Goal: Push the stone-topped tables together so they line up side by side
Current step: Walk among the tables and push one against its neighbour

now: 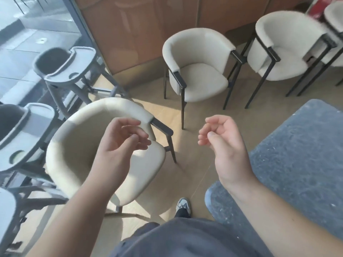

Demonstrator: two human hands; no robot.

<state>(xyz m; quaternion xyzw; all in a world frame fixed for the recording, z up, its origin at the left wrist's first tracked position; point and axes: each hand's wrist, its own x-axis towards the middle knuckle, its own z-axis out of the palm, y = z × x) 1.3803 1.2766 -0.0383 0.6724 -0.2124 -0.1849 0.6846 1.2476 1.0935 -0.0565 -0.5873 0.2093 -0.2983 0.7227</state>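
Standing between chairs, left hand (120,140) up in the air over a cream chair (78,145), right hand (220,140) up too, fingers (203,135) loose and curled, holding nothing, grey stone tabletop (300,154) just beside the right arm, untouched.

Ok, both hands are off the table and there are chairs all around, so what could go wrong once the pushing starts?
1. The nearest cream chair stands close to the table; a push that way could knock it.
2. The person's foot sits by the table's near corner and could get caught.
3. Left hand and right hand both hang loose, gripping nothing, so a hurried shove may skew the table.
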